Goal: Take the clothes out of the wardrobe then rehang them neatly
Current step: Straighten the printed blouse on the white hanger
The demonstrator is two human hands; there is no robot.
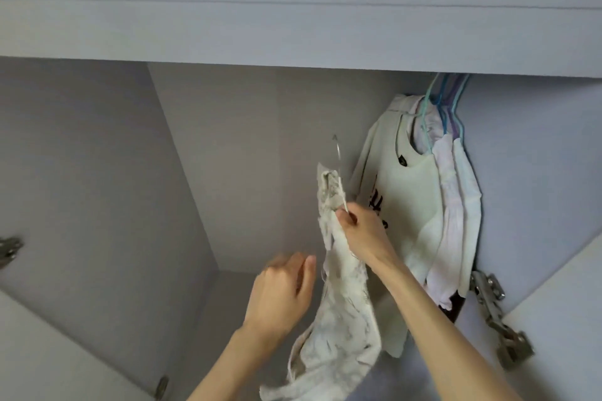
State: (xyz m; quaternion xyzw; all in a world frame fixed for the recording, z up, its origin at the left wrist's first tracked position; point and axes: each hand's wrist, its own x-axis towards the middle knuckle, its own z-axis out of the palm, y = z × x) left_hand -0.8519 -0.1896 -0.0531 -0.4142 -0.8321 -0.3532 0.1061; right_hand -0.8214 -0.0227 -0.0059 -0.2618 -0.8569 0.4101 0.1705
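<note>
Gripping at the neck of a metal hanger [338, 169], the right hand [360, 231] has its fingers curled round the wire together with the top of a pale patterned garment [338, 309]. That garment hangs down from the right hand in a long crumpled fall, passing between the two forearms and ending near the bottom edge of the view. The hanger's hook rises above the right hand, free of any rail, against the back wall of the wardrobe [228, 156].

To the left of and below the right hand, the left hand [283, 290] sits just beside the garment with its fingers loosely curled; it holds nothing, and contact with the cloth cannot be confirmed.

To the right of the right hand, a cream shirt with dark print [407, 192] hangs in front of several other light garments [456, 198], packed together on coloured plastic hangers [446, 98]. Their hooks go up behind the shelf edge [293, 29] above both hands.

A metal door hinge [495, 312] sits to the right of the right forearm, another hinge [9, 249] far left of the left hand.
</note>
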